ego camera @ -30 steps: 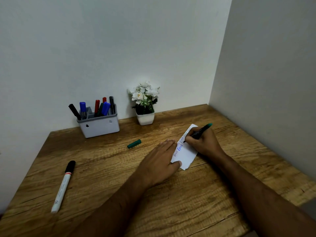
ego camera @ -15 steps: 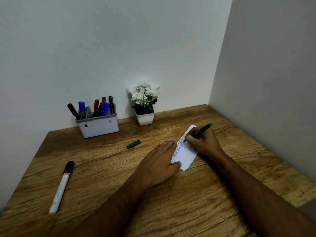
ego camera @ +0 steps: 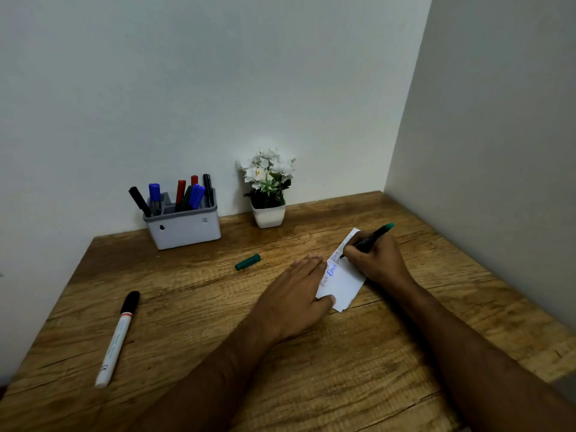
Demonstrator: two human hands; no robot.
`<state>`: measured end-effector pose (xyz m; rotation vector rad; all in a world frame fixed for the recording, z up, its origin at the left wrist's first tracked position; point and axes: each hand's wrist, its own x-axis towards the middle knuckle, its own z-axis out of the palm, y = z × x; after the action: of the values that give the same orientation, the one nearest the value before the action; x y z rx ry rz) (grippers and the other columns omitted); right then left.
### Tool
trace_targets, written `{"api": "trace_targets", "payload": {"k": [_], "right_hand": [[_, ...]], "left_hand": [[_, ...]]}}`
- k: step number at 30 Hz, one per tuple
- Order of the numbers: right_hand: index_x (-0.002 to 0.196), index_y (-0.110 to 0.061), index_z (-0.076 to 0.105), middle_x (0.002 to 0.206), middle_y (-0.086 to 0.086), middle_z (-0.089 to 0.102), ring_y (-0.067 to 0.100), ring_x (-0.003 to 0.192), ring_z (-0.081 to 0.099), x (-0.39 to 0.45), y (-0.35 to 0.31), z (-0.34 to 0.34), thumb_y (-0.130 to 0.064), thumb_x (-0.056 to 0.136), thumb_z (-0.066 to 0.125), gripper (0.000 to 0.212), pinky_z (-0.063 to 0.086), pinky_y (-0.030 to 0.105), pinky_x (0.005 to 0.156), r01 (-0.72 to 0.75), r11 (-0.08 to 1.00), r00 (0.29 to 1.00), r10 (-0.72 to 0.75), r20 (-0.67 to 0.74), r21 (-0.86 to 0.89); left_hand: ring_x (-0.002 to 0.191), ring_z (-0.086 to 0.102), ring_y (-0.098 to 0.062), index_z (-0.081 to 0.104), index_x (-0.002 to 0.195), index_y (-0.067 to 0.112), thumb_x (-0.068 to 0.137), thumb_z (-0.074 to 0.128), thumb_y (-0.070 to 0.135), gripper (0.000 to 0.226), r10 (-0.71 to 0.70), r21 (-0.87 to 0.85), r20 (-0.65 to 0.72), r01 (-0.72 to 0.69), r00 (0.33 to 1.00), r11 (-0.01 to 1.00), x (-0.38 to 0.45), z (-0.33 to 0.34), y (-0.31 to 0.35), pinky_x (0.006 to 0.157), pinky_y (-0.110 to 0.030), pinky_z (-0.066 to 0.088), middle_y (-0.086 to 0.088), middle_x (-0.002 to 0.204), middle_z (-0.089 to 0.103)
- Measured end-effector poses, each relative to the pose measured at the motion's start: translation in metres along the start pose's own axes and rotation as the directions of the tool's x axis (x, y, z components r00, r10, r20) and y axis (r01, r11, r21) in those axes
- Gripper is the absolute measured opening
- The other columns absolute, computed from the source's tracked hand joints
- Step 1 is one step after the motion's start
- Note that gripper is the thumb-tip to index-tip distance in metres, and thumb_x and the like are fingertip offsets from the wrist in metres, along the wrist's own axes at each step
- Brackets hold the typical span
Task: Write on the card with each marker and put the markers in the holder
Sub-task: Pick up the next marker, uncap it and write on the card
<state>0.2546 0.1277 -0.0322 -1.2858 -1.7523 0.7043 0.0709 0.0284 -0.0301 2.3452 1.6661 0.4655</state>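
A white card (ego camera: 344, 280) lies on the wooden desk (ego camera: 187, 307), with red, blue and green writing along its left side. My left hand (ego camera: 293, 294) presses flat on the card's left edge, fingers straight. My right hand (ego camera: 374, 260) grips a green marker (ego camera: 372, 236) with its tip down on the card. The marker's green cap (ego camera: 247, 262) lies loose on the desk, left of the card. A grey holder (ego camera: 184, 227) at the back wall contains several markers: black, blue, red and green. A white marker with a black cap (ego camera: 118, 336) lies at the desk's left.
A small white pot of white flowers (ego camera: 268, 188) stands against the back wall, right of the holder. Walls close off the desk at the back and on the right. The desk's front edge runs along the right foreground.
The green marker's tip has shifted slightly on the card as my right hand writes. My left hand stays pressed on the card.
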Motion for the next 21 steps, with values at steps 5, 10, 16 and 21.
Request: {"api": "trace_targets", "payload": {"k": [5, 10, 16, 21], "right_hand": [[0.077, -0.008, 0.074, 0.070, 0.002, 0.073, -0.004, 0.054, 0.062, -0.0011, -0.0001, -0.0002, -0.005, 0.086, 0.071, 0.010, 0.042, 0.011, 0.046, -0.007, 1.000, 1.000, 0.008, -0.027, 0.012], [0.076, -0.010, 0.075, 0.071, 0.004, 0.075, 0.006, 0.059, 0.067, 0.0004, 0.0030, 0.0007, -0.008, 0.084, 0.072, 0.009, 0.046, 0.018, 0.047, -0.019, 1.000, 0.999, 0.019, -0.038, -0.004], [0.082, -0.011, 0.076, 0.079, 0.000, 0.076, 0.009, 0.069, 0.070, 0.0001, -0.0001, 0.0020, -0.008, 0.087, 0.072, 0.007, 0.048, 0.015, 0.052, -0.021, 1.000, 1.000, 0.020, -0.009, -0.016], [0.076, -0.009, 0.074, 0.074, 0.004, 0.075, 0.012, 0.066, 0.071, 0.0005, 0.0025, 0.0016, -0.010, 0.085, 0.073, 0.010, 0.047, 0.017, 0.049, -0.040, 0.999, 0.998, 0.040, -0.048, -0.002]], "left_hand": [[0.150, -0.001, -0.004, 0.009, 0.159, 0.019, 0.101, 0.041, 0.044, 0.071, 0.003, 0.004, 0.002, -0.003, 1.000, 1.000, 0.0008, 0.0017, -0.0013, 0.112, -0.014, -0.007, 0.006, 0.166, 0.003], [0.151, 0.000, -0.005, 0.011, 0.159, 0.018, 0.101, 0.042, 0.044, 0.071, 0.010, 0.008, -0.004, -0.010, 1.000, 1.000, 0.0008, 0.0010, -0.0014, 0.112, -0.015, -0.006, 0.005, 0.166, 0.004], [0.150, 0.000, -0.004, 0.010, 0.159, 0.018, 0.101, 0.041, 0.044, 0.071, 0.005, 0.003, -0.001, -0.005, 1.000, 1.000, 0.0007, 0.0013, -0.0019, 0.112, -0.015, -0.006, 0.005, 0.166, 0.004], [0.150, 0.000, -0.004, 0.009, 0.159, 0.020, 0.101, 0.041, 0.046, 0.072, -0.003, 0.002, 0.004, 0.003, 1.000, 1.000, 0.0015, 0.0023, -0.0014, 0.112, -0.015, -0.006, 0.006, 0.166, 0.003]]}}
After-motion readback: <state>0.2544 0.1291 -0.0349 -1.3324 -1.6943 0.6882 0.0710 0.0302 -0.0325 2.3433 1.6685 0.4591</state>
